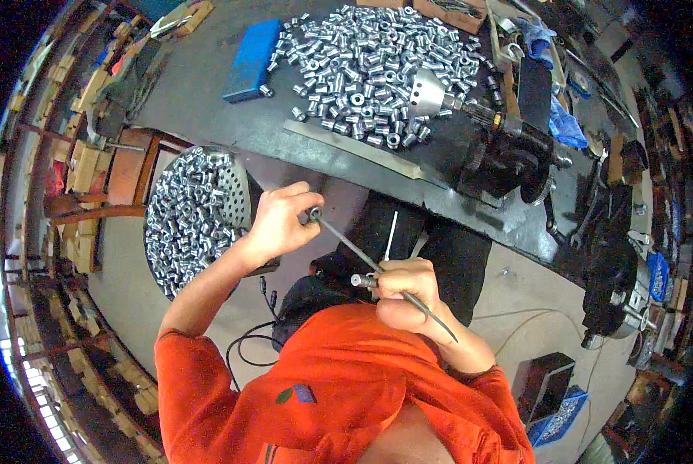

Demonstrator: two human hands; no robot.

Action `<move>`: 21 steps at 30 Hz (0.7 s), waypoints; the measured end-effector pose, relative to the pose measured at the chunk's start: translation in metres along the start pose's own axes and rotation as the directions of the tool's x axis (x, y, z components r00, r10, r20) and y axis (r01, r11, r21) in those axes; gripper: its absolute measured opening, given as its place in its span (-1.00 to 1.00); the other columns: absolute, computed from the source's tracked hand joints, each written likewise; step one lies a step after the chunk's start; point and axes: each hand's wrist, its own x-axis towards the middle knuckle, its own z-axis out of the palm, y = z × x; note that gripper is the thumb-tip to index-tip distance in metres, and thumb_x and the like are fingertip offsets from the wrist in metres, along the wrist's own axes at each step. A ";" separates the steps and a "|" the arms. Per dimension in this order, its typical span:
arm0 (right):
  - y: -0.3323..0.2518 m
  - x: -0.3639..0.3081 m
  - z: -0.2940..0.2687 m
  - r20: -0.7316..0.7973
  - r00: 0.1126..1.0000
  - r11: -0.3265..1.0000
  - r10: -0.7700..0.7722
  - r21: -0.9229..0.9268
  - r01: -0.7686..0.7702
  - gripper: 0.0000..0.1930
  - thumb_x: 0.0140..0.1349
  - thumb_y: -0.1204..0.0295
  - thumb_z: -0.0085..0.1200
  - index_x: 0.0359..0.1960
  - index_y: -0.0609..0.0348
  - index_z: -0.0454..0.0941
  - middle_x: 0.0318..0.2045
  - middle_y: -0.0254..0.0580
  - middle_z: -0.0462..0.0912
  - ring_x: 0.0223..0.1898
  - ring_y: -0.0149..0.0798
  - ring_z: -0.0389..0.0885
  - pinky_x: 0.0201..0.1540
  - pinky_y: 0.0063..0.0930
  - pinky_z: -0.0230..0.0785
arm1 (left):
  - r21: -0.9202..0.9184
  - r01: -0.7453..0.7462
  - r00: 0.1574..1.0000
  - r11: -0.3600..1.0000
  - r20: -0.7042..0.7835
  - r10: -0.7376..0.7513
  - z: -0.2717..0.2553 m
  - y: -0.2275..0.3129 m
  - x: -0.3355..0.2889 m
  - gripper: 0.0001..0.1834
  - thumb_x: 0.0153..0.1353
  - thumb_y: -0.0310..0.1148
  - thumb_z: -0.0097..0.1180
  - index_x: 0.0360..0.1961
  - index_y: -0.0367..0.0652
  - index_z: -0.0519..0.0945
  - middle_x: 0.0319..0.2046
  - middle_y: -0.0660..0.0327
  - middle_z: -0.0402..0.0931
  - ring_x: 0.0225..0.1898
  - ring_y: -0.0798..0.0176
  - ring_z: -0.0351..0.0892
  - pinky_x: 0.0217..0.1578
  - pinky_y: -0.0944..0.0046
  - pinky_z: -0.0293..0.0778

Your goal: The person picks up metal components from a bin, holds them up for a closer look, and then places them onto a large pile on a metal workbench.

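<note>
Dark workbench (195, 81), shelving (76, 363) at left, rod (352, 247) in both hands (284, 220)

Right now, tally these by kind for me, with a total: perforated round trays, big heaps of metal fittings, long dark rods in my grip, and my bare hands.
Perforated round tray: 1
Big heaps of metal fittings: 2 (workbench, tray)
Long dark rod: 1
Bare hands: 2 (left hand, right hand)
Total: 6

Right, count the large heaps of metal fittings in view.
2: one heap on the dark table, another heap in the round perforated tray at left. Others may be hidden.
</note>
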 end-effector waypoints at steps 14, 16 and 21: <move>0.023 -0.010 -0.014 -0.153 0.984 0.952 -0.095 -0.304 0.044 -0.69 -0.20 0.44 0.12 -0.77 0.14 0.15 -0.77 -0.21 0.19 -0.75 -0.15 0.26 -0.68 -0.33 0.03 | 0.153 -0.110 0.993 0.982 0.048 0.104 0.024 -0.009 0.056 -0.75 -0.21 -0.34 0.18 -0.39 -0.08 0.60 -0.47 0.16 0.50 -0.43 0.02 0.55 -0.44 0.05 0.46; 0.007 -0.008 -0.018 -0.264 0.953 0.944 -0.149 -0.325 0.058 -0.74 -0.36 0.62 -0.06 -0.80 0.15 0.05 -0.80 -0.24 0.12 -0.82 -0.24 0.15 -0.74 -0.43 -0.08 | 0.145 -0.101 0.989 0.984 -0.095 0.116 0.029 -0.028 0.092 -0.71 -0.18 -0.34 0.19 -0.33 -0.08 0.62 -0.42 0.12 0.54 -0.45 0.03 0.56 -0.44 0.08 0.48; 0.012 -0.012 -0.007 -0.309 0.943 0.950 -0.121 -0.313 0.019 -0.71 -0.28 0.64 -0.03 -0.79 0.14 0.05 -0.80 -0.26 0.13 -0.80 -0.27 0.15 -0.72 -0.46 -0.09 | -0.668 0.070 0.949 0.741 -0.183 -0.255 -0.017 -0.040 0.171 -0.56 0.10 -0.42 0.16 0.02 -0.35 0.44 -0.45 0.16 0.56 -0.59 0.43 0.48 -0.54 0.40 0.43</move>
